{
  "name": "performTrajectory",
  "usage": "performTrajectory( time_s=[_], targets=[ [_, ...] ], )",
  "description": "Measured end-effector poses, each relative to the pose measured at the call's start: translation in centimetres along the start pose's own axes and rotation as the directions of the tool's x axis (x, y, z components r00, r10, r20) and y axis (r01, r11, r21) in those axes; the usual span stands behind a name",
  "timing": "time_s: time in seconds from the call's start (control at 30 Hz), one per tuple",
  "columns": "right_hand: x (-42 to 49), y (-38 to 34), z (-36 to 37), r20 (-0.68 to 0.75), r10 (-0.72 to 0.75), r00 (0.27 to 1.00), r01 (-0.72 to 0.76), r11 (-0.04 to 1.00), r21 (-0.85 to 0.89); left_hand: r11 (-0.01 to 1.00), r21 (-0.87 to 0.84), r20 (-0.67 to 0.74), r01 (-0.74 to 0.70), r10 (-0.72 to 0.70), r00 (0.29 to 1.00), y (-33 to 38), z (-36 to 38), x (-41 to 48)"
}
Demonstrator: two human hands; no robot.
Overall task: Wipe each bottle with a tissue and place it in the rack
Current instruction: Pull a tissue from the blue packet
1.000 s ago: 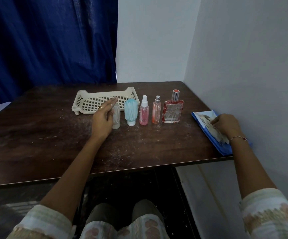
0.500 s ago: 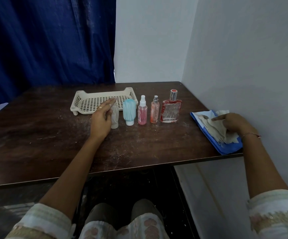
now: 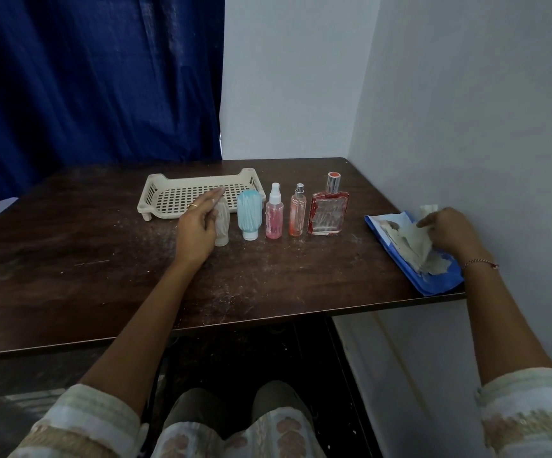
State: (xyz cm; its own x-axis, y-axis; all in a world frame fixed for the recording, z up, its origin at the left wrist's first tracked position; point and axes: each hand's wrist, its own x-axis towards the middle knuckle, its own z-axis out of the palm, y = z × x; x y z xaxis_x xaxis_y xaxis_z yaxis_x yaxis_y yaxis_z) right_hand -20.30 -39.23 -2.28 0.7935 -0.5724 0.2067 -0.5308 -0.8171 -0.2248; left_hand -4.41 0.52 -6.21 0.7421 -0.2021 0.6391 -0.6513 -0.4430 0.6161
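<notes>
Dark dusty table [image 3: 69, 259], blue curtain [image 3: 86, 77] behind. Cream rack [image 3: 150, 193] at back, no bottle in it yet. Left hand [image 3: 195, 233] stays at row's left end, fingers near straight against pale bottle [image 3: 222, 223]. Right hand [image 3: 449, 229], flat a second ago, now pinches tissue [image 3: 406, 239], peeled up off blue pack [image 3: 433, 282]. Wiping can start.

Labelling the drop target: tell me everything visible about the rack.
The rack is a cream, plastic-looking rectangular tray with a square-holed grid floor, low slotted walls, raised corners and short feet. It sits flat on the dark table, behind the left end of the bottle row. No bottle is in it. The left hand's fingertips overlap its front edge in view; contact cannot be told.
</notes>
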Motion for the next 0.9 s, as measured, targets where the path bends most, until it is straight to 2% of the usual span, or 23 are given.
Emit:
performTrajectory(
  time_s=[0.13,0.27,0.4,0.63,0.9],
  targets=[
    [-0.4,-0.7,1.0,0.138,0.043,0.989,-0.036,0.998,-0.052,1.000,-0.023,-0.005,0.002,-0.002,1.000,0.0,0.0,0.1],
    [-0.2,-0.9,1.3,0.154,0.045,0.987,-0.033,0.996,-0.080,1.000,-0.025,-0.005,0.000,0.000,1.000,0.0,0.0,0.0],
    [0.1,-1.4,0.5,0.229,0.063,0.971,-0.031,0.990,-0.138,1.000,-0.015,-0.006,0.004,-0.004,1.000,-0.1,0.0,0.0],
    [1.1,-0.9,-1.7,0.417,0.070,0.906,0.036,0.969,-0.242,0.999,-0.023,-0.002,0.029,-0.029,1.000,0.2,0.1,0.0],
    [1.5,-0.7,-2.9,0.443,0.117,0.889,0.072,0.919,-0.389,1.000,-0.015,-0.003,0.025,-0.025,1.000,0.3,0.0,0.1]
  ],
)
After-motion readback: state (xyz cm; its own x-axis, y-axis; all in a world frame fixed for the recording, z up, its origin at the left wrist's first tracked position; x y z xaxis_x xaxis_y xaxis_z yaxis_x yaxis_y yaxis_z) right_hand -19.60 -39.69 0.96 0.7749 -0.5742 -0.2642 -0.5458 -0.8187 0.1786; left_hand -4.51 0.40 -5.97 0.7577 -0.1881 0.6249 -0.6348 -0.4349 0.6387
